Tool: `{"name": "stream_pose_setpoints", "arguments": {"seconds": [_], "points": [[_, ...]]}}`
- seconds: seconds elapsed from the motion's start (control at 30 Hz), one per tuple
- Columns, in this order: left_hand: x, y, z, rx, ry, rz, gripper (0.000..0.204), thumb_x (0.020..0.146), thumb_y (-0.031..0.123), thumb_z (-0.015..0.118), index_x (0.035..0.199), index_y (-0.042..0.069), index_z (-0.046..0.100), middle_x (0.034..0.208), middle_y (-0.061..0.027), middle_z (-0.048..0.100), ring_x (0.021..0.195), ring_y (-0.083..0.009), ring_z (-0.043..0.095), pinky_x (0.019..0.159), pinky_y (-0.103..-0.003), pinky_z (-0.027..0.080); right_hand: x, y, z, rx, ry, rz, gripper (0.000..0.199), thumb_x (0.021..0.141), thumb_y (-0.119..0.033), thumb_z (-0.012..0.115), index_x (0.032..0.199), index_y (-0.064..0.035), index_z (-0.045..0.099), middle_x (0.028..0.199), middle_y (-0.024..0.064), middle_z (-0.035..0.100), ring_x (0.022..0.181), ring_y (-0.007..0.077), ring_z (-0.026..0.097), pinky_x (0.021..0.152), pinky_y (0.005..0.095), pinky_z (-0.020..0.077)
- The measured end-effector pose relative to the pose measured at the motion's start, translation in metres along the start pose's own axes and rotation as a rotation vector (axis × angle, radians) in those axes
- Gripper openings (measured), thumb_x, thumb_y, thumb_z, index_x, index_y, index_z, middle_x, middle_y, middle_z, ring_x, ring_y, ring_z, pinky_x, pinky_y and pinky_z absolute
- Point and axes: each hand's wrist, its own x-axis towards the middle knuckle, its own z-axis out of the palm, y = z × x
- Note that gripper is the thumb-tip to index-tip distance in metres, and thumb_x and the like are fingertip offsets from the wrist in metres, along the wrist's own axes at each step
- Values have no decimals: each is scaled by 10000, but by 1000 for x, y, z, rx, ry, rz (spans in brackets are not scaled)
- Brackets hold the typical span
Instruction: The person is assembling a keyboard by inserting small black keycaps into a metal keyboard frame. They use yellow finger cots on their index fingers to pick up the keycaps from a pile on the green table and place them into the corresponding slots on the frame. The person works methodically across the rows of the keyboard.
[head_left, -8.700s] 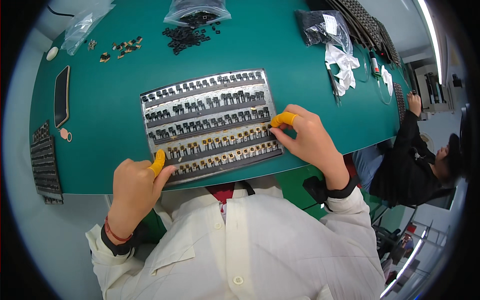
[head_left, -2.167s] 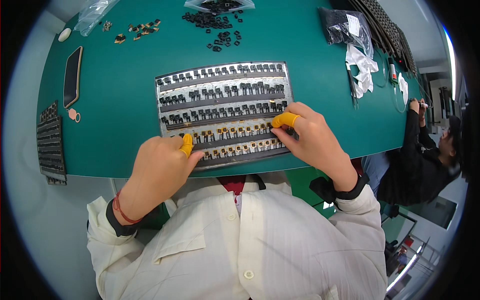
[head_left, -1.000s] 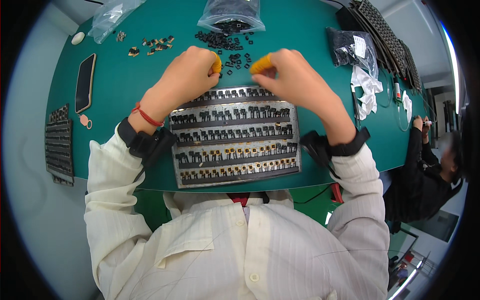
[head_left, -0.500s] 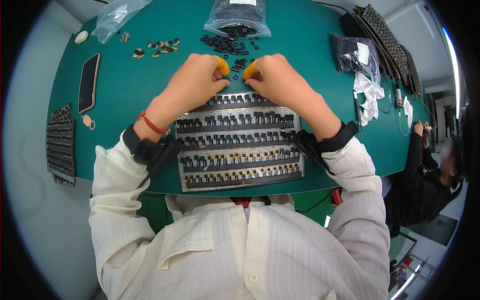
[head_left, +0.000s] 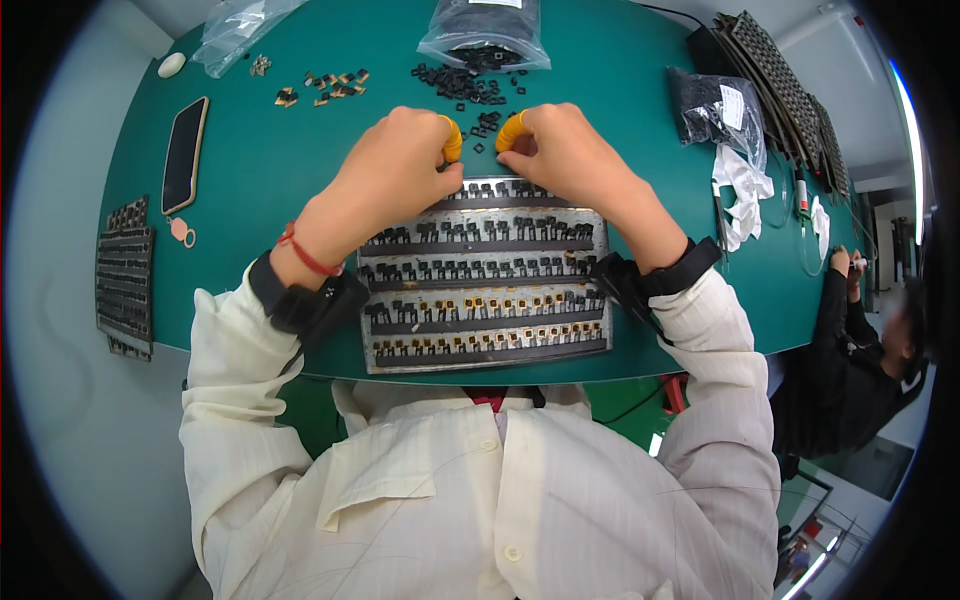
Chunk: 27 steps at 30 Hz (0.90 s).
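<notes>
Head view: the left hand (head_left: 385, 175) and the right hand (head_left: 565, 150) rest side by side at the far edge of the tray (head_left: 485, 275), which lies flat on the green table (head_left: 260, 200) just in front of the person. Each forefinger wears an orange cot, and the two tips nearly meet above a few loose black parts (head_left: 485, 125) scattered just beyond the tray. Each grip is narrow, fingers curled and pinched together; whether either holds a part cannot be told, since the fingertips hide it. The tray is a grey rectangular plate with five rows: the far three are filled with small black parts, the near two with parts that show gold faces. More black parts spill from the mouth of a clear bag (head_left: 480, 30) farther back, well beyond the hands. To the left lie a phone (head_left: 183, 155), a small group of brown bits (head_left: 330, 85), and a dark rack (head_left: 125, 275) at the table's edge. At the right sit another bag (head_left: 720, 105) and white wrappers (head_left: 740, 195). Both wrists carry dark bands; the left also has a red cord.
</notes>
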Motion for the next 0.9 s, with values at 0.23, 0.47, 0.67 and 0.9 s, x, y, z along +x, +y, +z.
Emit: {"name": "stream_pose_setpoints", "arguments": {"seconds": [0.23, 0.47, 0.67, 0.9], "points": [[-76, 32, -18, -104, -176, -82, 168, 761, 115, 715, 839, -31, 688, 736, -122, 613, 680, -280, 607, 630, -375, 490, -2, -1, 0, -82, 19, -106, 115, 765, -38, 695, 818, 63, 687, 727, 200, 679, 702, 331, 688, 663, 388, 544], [-118, 43, -9, -62, -170, -59, 141, 766, 100, 721, 847, -12, 693, 763, -102, 581, 722, -300, 584, 662, -387, 475, -72, -41, -30, 15, 51, -48, 121, 786, -55, 705, 847, 46, 680, 769, 153, 624, 700, 306, 634, 624, 385, 500], [-127, 47, 3, 79, -16, 61, 117, 759, 98, 750, 787, 1, 691, 724, -101, 546, 675, -292, 551, 638, -390, 448, -143, -49, -15, 50, -31, 115, 125, 790, -37, 713, 873, 53, 688, 812, 142, 592, 686, 299, 622, 622, 388, 499], [-129, 56, 6, 239, 39, 130, 189, 740, 111, 777, 668, 2, 640, 686, -90, 523, 643, -288, 527, 602, -398, 412, -158, -48, 2, 27, 17, 125, 119, 801, -38, 700, 883, 47, 682, 808, 123, 562, 772, 296, 609, 682, 391, 505]]}}
